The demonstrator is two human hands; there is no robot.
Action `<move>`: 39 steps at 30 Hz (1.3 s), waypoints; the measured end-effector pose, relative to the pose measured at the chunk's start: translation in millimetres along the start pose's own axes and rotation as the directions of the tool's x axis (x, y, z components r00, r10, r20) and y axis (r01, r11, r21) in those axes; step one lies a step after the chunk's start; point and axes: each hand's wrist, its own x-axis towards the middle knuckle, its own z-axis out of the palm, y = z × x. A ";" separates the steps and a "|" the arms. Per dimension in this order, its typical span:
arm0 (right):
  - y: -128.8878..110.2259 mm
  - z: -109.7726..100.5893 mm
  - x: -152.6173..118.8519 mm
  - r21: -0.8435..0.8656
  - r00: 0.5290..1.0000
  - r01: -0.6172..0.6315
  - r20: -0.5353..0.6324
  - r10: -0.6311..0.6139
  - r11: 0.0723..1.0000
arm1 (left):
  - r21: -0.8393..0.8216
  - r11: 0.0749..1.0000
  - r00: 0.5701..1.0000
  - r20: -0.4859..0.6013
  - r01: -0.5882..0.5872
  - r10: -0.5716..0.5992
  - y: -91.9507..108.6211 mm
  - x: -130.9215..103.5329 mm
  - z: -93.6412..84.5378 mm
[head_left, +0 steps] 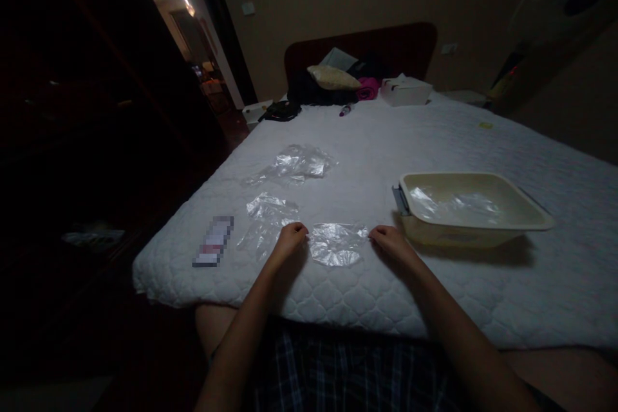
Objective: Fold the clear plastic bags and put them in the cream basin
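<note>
A clear plastic bag (338,246) is stretched between my two hands, just above or on the white quilted bed. My left hand (292,237) pinches its left corner. Its right corner is gripped in the closed fingers of my right hand (386,238). Left of my left hand lies another crumpled clear plastic bag (270,207). Farther up the bed, a larger heap of clear plastic (304,164) is spread out. To the right of my right hand stands a cream plastic basin (476,235) with grey handles, and some clear plastic (476,205) lies inside it.
A blurred-out phone-like object (213,242) lies near the left edge of the bed (367,299). Toward the headboard are a white box (406,91), a beige pillow (333,77), dark clothes and a small bottle (346,109). A fan (564,6) stands at the right.
</note>
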 end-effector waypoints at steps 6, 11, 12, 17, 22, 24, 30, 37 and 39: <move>9.2 -1.0 -16.4 0.225 0.944 -0.249 0.273 0.184 0.942 | -0.149 0.977 0.982 0.127 0.155 -0.137 -6.9 -27.3 -9.6; 8.0 5.3 -15.5 0.299 0.944 -0.245 0.293 0.155 0.922 | -0.240 0.957 0.975 0.184 0.164 -0.121 -11.3 -25.1 2.0; 7.0 6.5 -15.4 0.304 0.947 -0.237 0.282 0.151 0.923 | -0.237 0.957 0.973 0.196 0.167 -0.121 -12.6 -22.2 4.1; 1.6 7.7 -12.8 0.301 0.958 -0.228 0.238 0.158 0.926 | -0.203 0.957 0.948 0.283 0.206 -0.144 -19.9 -12.8 11.3; 8.3 0.2 -4.6 0.277 0.951 -0.190 0.291 0.106 0.942 | -0.217 0.958 0.940 0.322 0.190 -0.113 -21.4 -11.5 9.7; 13.9 -1.9 -2.1 0.278 0.942 -0.180 0.326 0.084 0.943 | -0.230 0.956 0.935 0.340 0.182 -0.096 -21.1 -11.3 8.3; 19.1 -2.2 -1.1 0.332 0.941 -0.175 0.333 0.059 0.927 | -0.220 0.961 0.949 0.300 0.170 -0.099 -25.1 -8.9 12.4; 10.7 2.2 -5.0 0.358 0.973 -0.080 0.230 -0.005 0.930 | -0.227 0.967 0.980 0.187 0.114 -0.071 -34.2 -8.9 22.7; 11.3 3.5 -5.5 0.401 0.981 -0.044 0.192 -0.037 0.915 | -0.213 0.971 0.984 0.158 0.110 -0.077 -34.9 -10.2 24.9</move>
